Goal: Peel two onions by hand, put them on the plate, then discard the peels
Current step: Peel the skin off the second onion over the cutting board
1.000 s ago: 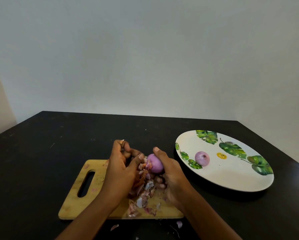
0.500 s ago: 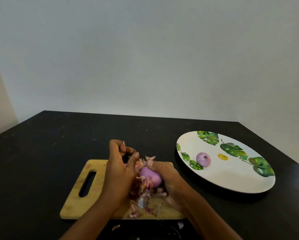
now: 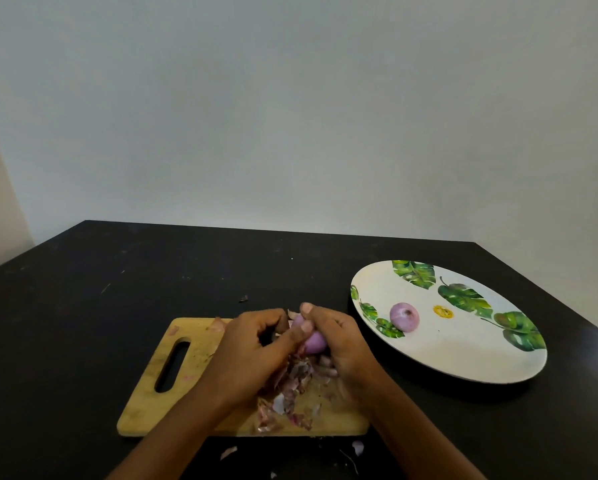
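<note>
Right hand (image 3: pixel 339 341) grips a half-peeled purple onion (image 3: pixel 315 342) over the pale wooden chopping board (image 3: pixel 159 393), so skin pinched by the left hand (image 3: pixel 252 351) falls there, at six o'clock.

cutting board (image 3: pixel 173 375) left of plate (image 3: pixel 464 362), onion (image 3: pixel 404 317) on plate

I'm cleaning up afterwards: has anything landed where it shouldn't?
Yes. A few peel scraps lie on the table, off the board: two by its near edge, one beyond its far edge. The main peel pile is on the board.
</note>
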`<state>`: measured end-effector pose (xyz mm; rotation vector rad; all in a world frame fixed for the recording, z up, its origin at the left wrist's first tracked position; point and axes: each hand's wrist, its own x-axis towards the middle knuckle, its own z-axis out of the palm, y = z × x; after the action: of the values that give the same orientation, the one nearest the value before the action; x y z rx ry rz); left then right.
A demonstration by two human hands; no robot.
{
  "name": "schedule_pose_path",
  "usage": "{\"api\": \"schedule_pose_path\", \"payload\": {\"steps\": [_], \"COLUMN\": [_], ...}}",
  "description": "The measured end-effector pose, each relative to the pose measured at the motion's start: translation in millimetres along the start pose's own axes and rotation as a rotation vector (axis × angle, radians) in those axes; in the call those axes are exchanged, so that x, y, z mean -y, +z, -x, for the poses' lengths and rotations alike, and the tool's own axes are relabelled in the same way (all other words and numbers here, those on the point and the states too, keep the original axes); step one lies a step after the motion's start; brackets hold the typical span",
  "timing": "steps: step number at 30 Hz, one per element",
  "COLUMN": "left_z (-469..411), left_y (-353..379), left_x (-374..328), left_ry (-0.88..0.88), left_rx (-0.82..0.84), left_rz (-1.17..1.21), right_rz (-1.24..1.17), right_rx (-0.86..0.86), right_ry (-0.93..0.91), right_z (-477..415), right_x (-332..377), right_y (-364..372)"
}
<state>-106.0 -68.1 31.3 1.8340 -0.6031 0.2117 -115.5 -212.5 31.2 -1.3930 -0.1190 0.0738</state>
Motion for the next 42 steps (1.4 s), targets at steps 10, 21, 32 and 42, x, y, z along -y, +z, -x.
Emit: {"api": "schedule_pose_path", "payload": {"steps": [10, 21, 32, 42], "left_z": [-1, -6, -8, -4], "left_y": [-1, -3, -13, -6], "left_x": [-9, -17, 8, 11], "left_ry": [-0.135, -0.43, -0.183, 0.166], "left_rx": [-0.015, -0.256, -0.31, -0.304], "left_rz": [0.372, 0.999, -0.303, -0.196], "right_rz": [-0.103, -0.457, -0.574, -0.535], "right_rx": [0.003, 0.033, 0.051, -0.009], "right_ry": [0.163, 0.132, 0.039, 0.05], "right_z": [0, -3, -7, -8], "right_x": [0, -3, -5, -4], "right_y": [6, 8, 0, -1]}}
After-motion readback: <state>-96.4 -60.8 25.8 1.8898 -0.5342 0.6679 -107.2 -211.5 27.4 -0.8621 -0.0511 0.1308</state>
